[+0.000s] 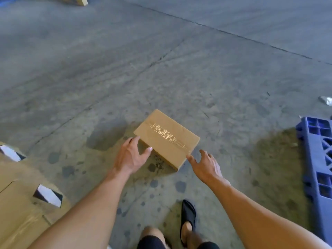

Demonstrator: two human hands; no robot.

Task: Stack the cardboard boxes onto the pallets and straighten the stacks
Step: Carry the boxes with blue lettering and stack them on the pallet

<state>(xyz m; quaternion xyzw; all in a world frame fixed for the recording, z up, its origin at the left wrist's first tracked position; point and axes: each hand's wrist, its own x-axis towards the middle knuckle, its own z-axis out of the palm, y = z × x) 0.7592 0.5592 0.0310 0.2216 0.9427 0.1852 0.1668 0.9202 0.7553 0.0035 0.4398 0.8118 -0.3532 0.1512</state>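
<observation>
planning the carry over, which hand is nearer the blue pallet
Right. The right hand is between the cardboard box and the blue plastic pallet, at the box's near corner; the left hand touches the box's other side, farther from the pallet.

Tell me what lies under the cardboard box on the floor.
The cardboard box sits on the stained concrete floor; the patch beneath it is covered, so unseen.
</observation>
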